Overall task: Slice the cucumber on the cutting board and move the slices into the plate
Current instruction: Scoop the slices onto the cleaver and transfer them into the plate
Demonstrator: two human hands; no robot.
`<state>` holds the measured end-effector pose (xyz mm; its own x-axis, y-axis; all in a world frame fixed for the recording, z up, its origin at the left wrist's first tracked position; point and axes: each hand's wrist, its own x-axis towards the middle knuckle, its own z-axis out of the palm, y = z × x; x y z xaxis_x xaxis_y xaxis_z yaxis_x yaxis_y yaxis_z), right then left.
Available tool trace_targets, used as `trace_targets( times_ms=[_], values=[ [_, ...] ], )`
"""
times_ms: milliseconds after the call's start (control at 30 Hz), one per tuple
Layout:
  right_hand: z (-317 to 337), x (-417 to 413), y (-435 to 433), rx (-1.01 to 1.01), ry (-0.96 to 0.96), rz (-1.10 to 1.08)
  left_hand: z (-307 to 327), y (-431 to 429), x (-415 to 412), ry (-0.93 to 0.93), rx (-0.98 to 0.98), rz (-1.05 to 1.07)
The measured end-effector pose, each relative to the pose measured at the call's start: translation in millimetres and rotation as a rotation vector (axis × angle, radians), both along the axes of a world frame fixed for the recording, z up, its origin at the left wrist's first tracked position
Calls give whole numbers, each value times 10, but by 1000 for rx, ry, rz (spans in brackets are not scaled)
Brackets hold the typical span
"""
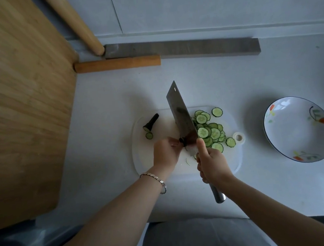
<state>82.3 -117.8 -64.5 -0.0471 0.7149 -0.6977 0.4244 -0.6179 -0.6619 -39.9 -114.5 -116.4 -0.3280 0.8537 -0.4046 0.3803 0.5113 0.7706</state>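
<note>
Cutting board (141,160), white, on worktop (100,100). Cucumber slices (211,132) heaped right of cleaver (179,111). Left hand (166,153) fingers (172,142) pinch cucumber stub (182,140) at the blade. Right hand (213,165) fingers wrap the cleaver handle. Plate (301,144) well apart, right.

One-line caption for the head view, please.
Right hand grips cleaver, left hand pinches cucumber stub on board; slices lie beside it, plate empty.

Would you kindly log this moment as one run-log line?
right hand: grips cleaver | left hand: pinches cucumber stub | slices: on cutting board | plate: no slices
</note>
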Motion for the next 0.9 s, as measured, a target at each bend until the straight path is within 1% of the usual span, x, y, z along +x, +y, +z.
trace_targets(
  times_ms=[67, 200, 267, 333, 400, 467, 500, 533, 600, 633, 700, 733, 800, 833, 900],
  values=[
    [44, 49, 11, 34, 0, -3, 21, -4, 13, 1, -35, 11],
    [190, 232, 163, 92, -32, -1, 130, 34, -5, -112, -40, 40],
    [272, 388, 254, 157, -109, 71, 198, 81, -55, -104, -36, 9],
    [326, 552, 318, 253, -252, 198, 268, 123, -123, -29, -15, -7],
    [414, 718, 356, 328, -398, 282, 419, 189, -159, 120, 113, 28],
    [497, 882, 375, 378, -500, 318, 627, 298, -140, 296, 379, 60],
    [523, 964, 388, 391, -542, 340, 731, 364, -101, 347, 512, 20],
    [543, 1045, 398, 395, -587, 372, 824, 424, -53, 381, 619, -63],
    [586, 1213, 407, 400, -675, 454, 949, 519, 98, 428, 747, -331],
    [617, 1335, 410, 412, -719, 491, 995, 569, 239, 426, 774, -487],
    [672, 1533, 411, 436, -812, 608, 1035, 634, 507, 388, 766, -796],
    [681, 1607, 407, 450, -846, 667, 1024, 647, 621, 382, 721, -942],
    [668, 1822, 385, 474, -881, 727, 971, 678, 927, 432, 548, -1211],
    [665, 1911, 378, 478, -876, 739, 938, 686, 1065, 479, 448, -1304],
    [617, 2159, 377, 529, -872, 742, 877, 726, 1375, 547, 311, -1417]
  ],
)
